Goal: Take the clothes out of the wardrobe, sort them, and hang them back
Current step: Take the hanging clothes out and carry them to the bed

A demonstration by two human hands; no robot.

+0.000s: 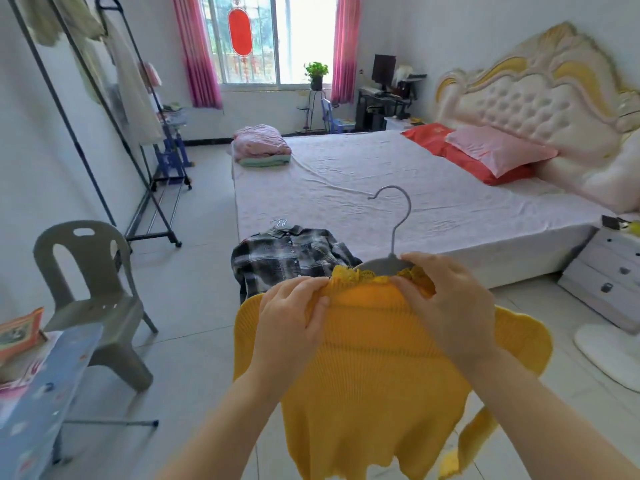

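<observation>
Black steel tubing of the clothes rack (pixel 104 109) stood at far left, a few pale garments on its rail. Nearer the middle, a plaid shirt (pixel 287 261) lay on the bed's (pixel 433 188) near corner. The left hand (pixel 291 317) was clenched on the left shoulder of a yellow ribbed knit top (pixel 374 382), held up in front of the person. The right hand (pixel 450 306) pinched the lace collar over a grey hanger (pixel 394 230), hook upright above the neckline. Both forearms reached forward, wrists cocked inward. The step looked like seating the top on its hanger. Next, it would probably call for one hand on the hook and a carry leftward to the rail.
</observation>
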